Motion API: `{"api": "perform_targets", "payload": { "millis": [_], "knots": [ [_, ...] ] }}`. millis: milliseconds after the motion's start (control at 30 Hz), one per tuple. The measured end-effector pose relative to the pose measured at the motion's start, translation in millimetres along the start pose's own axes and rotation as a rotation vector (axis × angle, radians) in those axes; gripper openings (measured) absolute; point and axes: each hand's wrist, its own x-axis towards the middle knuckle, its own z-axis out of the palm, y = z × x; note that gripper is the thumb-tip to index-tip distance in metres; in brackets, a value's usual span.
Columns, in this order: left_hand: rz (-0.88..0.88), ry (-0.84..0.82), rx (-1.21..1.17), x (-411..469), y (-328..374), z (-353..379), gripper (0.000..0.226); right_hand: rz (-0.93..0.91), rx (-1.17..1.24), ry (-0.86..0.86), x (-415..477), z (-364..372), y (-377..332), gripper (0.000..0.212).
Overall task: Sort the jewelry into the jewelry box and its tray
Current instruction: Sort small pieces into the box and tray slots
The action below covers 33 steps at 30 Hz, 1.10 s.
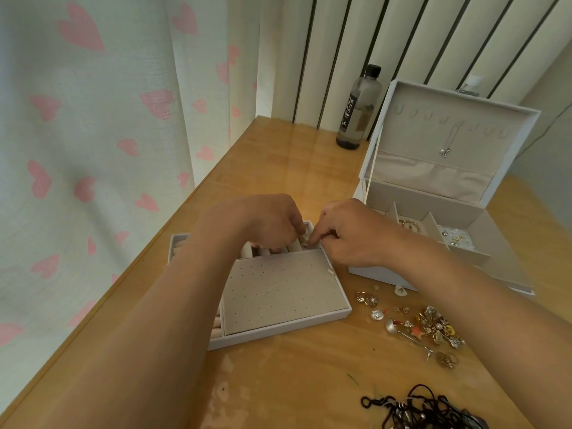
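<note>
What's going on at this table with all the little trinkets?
A person is sorting jewelry. The left hand and the right hand both pinch a small shiny piece over the cushioned-roll end of the white tray, apparently fitting it in. I cannot tell what kind of piece it is. The jewelry box stands open to the right, with a necklace hanging in its lid. A loose jewelry pile and black cords lie unsorted on the wooden table.
</note>
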Motion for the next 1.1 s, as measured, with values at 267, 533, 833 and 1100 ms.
{"api": "perform_targets", "payload": {
  "millis": [267,533,833,1100],
  "knots": [
    [0.008,0.049,-0.002,-1.8,-6.0,-5.2,0.045,0.025,0.028,0.036,0.7,1.9,2.6,0.038],
    [-0.004,0.033,-0.007,-6.7,0.1,-4.3,0.042,0.027,-0.073,0.029,4.2,7.4,3.7,0.041],
    [0.002,0.025,-0.03,-4.2,0.1,-4.3,0.04,0.065,-0.096,-0.017,3.2,7.2,0.8,0.044],
    [0.003,-0.081,-0.006,-2.7,-0.2,-4.4,0.047,0.079,-0.062,0.035,2.4,8.5,4.0,0.042]
  ]
}}
